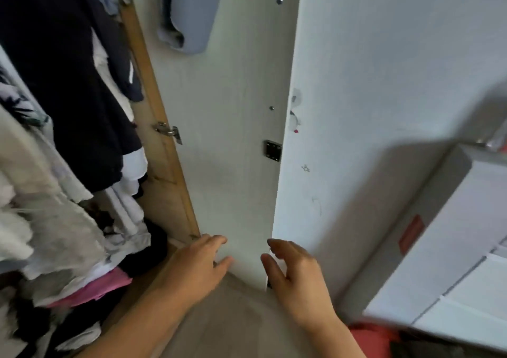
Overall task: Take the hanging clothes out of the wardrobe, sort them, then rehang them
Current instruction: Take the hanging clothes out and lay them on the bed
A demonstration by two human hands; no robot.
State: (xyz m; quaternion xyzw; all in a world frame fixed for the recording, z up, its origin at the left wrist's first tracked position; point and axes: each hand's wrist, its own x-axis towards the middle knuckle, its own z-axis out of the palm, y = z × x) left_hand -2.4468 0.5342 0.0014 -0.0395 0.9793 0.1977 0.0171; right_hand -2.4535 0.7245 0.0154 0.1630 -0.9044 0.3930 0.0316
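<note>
Down at the bottom middle of the frame, the left hand (197,264) and the right hand (297,272) reach toward the bottom edge of the open white wardrobe door (233,138). Both sets of fingers are loosely bent and a little spread, and they hold nothing. The right fingers (274,268) sit at the door's edge. The hanging clothes (68,97), dark and white ones, fill the left side of the frame inside the wardrobe. A grey cloth (189,12) hangs on the door at the top.

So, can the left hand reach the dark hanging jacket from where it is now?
Probably yes: the left hand is open and holds nothing, and nothing stands between it and the dark jacket up to its left.
</note>
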